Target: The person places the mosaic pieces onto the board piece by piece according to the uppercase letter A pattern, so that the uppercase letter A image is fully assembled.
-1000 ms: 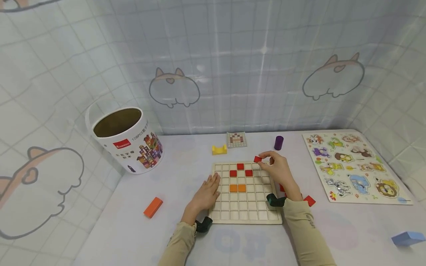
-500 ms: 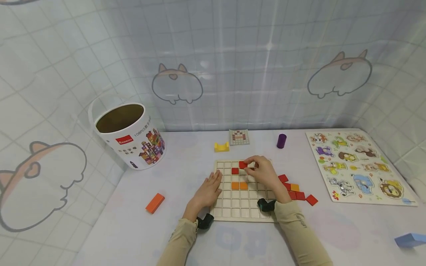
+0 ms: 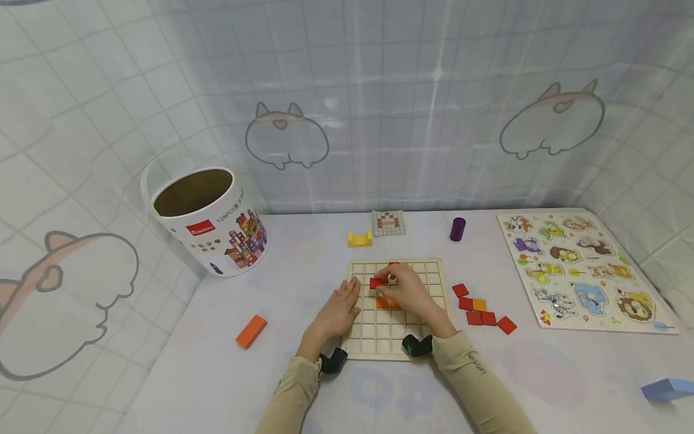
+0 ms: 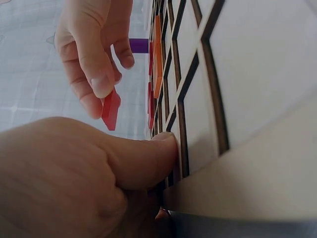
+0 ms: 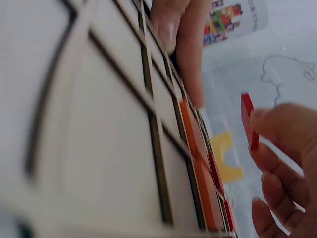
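Observation:
My right hand point(image 3: 410, 293) pinches a red square tile point(image 3: 375, 283) between thumb and fingers. It holds the tile above the upper left part of a pale wooden grid board point(image 3: 375, 346). In the right wrist view the red tile point(image 5: 247, 119) is tilted and apart from the board. My left hand point(image 3: 335, 312) rests along the board's left edge, fingers straight, with its thumb point(image 4: 148, 157) touching the grid in the left wrist view. Orange tiles point(image 3: 382, 302) sit in the grid. Another red tile point(image 3: 393, 263) shows at the top row; my right hand partly hides the rest.
Right of the board lie several loose red tiles point(image 3: 488, 318) and an orange one point(image 3: 479, 304). Behind it are a yellow block point(image 3: 360, 240), a pattern card point(image 3: 388, 223) and a purple cylinder point(image 3: 458, 229). An orange block point(image 3: 252, 331), bucket point(image 3: 217, 241) and animal puzzle point(image 3: 588, 274) stand farther out.
My right hand has carried the red tile leftward from the board's top right corner, over the top row, to the upper left cells. My left hand has stayed on the board's edge.

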### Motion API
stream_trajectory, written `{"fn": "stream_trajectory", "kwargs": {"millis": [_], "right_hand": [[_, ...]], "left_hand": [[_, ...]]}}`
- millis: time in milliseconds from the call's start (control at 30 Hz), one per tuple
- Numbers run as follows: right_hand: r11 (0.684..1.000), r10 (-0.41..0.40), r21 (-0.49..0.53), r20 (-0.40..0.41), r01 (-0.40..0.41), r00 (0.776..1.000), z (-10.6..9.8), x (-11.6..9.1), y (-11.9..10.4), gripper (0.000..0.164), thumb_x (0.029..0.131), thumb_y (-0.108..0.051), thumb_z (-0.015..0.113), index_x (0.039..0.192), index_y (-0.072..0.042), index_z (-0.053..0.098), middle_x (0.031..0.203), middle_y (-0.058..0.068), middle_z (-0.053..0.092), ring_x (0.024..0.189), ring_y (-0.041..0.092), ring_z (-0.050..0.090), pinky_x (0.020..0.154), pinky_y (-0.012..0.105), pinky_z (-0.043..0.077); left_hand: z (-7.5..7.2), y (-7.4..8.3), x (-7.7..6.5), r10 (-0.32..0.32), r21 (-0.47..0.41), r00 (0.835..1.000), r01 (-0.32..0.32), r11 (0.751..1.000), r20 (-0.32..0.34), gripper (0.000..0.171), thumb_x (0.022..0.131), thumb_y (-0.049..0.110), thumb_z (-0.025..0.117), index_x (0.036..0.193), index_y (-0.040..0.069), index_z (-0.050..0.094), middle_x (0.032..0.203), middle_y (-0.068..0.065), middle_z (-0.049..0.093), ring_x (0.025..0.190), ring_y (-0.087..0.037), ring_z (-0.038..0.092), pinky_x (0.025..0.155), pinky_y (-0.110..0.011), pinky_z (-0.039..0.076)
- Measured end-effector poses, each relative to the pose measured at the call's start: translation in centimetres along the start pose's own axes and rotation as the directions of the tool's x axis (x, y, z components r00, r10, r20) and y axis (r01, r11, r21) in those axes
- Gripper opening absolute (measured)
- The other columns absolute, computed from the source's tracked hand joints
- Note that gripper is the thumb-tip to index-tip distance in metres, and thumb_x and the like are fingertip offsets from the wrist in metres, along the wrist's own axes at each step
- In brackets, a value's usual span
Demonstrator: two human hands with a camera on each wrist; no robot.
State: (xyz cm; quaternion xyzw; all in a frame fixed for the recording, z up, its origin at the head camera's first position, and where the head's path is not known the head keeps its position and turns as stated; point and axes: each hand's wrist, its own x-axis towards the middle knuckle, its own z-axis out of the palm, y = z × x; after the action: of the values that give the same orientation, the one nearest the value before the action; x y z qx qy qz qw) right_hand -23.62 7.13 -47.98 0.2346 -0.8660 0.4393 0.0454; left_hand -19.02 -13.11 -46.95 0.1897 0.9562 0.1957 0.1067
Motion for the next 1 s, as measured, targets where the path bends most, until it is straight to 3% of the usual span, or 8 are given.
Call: {"fn": "stream_trajectory", "kwargs": {"millis": [300, 700, 1000], "right_hand": [[0.999, -0.028, -0.035, 0.000, 0.028, 1.000, 1.3, -0.3, -0.5, 0.021, 0.084, -0.012, 0.075, 0.105, -0.012, 0.072, 0.105, 0.002, 0.071, 0.099, 0.018, 0.055, 0.086, 0.035, 0.048], [0.990, -0.030, -0.135, -0.025, 0.026, 0.999, 1.7, -0.4, -0.5, 0.024, 0.081, -0.012, 0.077, 0.104, -0.010, 0.071, 0.103, 0.004, 0.071, 0.098, 0.022, 0.058, 0.086, 0.037, 0.049], [0.983, -0.020, -0.180, -0.001, 0.020, 1.000, 2.0, -0.1, -0.3, 0.024, 0.083, -0.015, 0.076, 0.106, -0.011, 0.072, 0.105, 0.003, 0.071, 0.099, 0.021, 0.057, 0.088, 0.037, 0.048]], "left_hand": [[0.1, 0.0, 0.1, 0.000, 0.006, 1.000, 0.000, 1.000, -0.001, 0.058, 0.102, 0.016, 0.044, 0.151, -0.004, 0.024, 0.161, -0.019, 0.017, 0.149, -0.039, 0.014, 0.119, -0.056, 0.019], [0.1, 0.0, 0.0, -0.008, 0.010, 1.000, 0.008, 1.000, -0.003, 0.058, 0.102, 0.016, 0.045, 0.151, -0.004, 0.023, 0.161, -0.018, 0.018, 0.149, -0.039, 0.015, 0.119, -0.055, 0.020], [0.1, 0.0, -0.1, 0.002, 0.006, 1.000, -0.002, 1.000, -0.005, 0.057, 0.101, 0.014, 0.045, 0.151, -0.005, 0.025, 0.160, -0.020, 0.019, 0.148, -0.041, 0.016, 0.118, -0.057, 0.020]]}}
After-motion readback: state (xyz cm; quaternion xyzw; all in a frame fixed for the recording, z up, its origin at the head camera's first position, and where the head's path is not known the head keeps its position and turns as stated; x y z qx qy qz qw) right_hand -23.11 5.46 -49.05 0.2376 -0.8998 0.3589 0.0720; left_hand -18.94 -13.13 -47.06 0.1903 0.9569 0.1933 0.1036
